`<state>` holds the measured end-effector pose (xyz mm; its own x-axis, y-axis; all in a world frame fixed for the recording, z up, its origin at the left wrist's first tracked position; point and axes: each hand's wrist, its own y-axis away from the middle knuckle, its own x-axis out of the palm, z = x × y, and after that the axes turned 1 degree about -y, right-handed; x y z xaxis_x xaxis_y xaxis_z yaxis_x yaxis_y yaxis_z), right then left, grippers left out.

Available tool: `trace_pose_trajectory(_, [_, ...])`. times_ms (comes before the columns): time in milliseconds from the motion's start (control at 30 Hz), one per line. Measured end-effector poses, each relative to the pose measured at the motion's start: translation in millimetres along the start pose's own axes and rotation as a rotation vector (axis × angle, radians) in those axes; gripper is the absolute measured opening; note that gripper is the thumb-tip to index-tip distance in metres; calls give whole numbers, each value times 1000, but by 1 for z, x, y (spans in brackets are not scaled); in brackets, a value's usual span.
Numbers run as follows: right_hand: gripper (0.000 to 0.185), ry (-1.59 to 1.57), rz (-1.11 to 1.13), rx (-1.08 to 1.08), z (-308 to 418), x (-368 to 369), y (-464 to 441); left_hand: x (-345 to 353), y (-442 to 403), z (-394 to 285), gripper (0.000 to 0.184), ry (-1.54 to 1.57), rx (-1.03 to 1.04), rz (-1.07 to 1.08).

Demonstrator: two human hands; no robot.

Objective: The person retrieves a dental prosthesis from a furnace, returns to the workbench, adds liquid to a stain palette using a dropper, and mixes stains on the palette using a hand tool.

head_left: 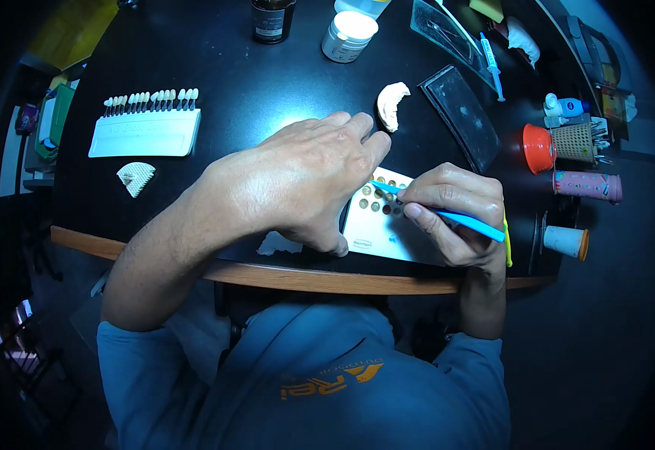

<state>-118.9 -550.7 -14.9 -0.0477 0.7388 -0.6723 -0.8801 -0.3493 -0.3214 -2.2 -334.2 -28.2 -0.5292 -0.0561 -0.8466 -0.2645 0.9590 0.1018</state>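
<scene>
A white palette [376,232] with rows of small round wells lies near the table's front edge. My right hand [455,210] is closed around a blue tool [470,224], whose thin tip is over the wells. Bent over the palette's left side, my left hand [305,176] has its thumb apart from the fingers; its fingertips are partly hidden and nothing shows in it. A whitish crumpled piece [279,243] lies below my left hand. Beyond the hands sits a pale curved dental piece [392,106].
A shade guide [146,133] and a textured wedge [135,178] lie at left. At the back stand a dark bottle [272,20] and a white jar [349,37]. A black slab [459,118], syringe [492,64], red bowl [537,148] and cups are at right.
</scene>
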Motion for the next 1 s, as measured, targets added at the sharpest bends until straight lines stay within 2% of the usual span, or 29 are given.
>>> trace_pose_trajectory(333, [6, -26, -45, 0, -1, 1, 2, 0, -1, 0, 90, -7, 7, 6])
trace_pose_trajectory(433, [7, -49, -137, 94, -1, 5, 2, -1, 0, -1, 89, -8, 11, -6])
trace_pose_trajectory(567, [9, -365, -301, 333, -4, 18, 10, 1, 1, 0, 90, -7, 15, -31])
trace_pose_trajectory(733, [12, -464, -265, 475, -1, 23, 9, 0, 0, -1, 90, -10, 6, -10])
trace_pose_trajectory(833, [11, -507, -314, 532, 3, 25, 8, 0, 1, -1, 89, -16, 16, -23])
trace_pose_trajectory(1000, [11, -519, -370, 497, 3, 25, 9, -1, 1, -1, 92, -11, 5, -17])
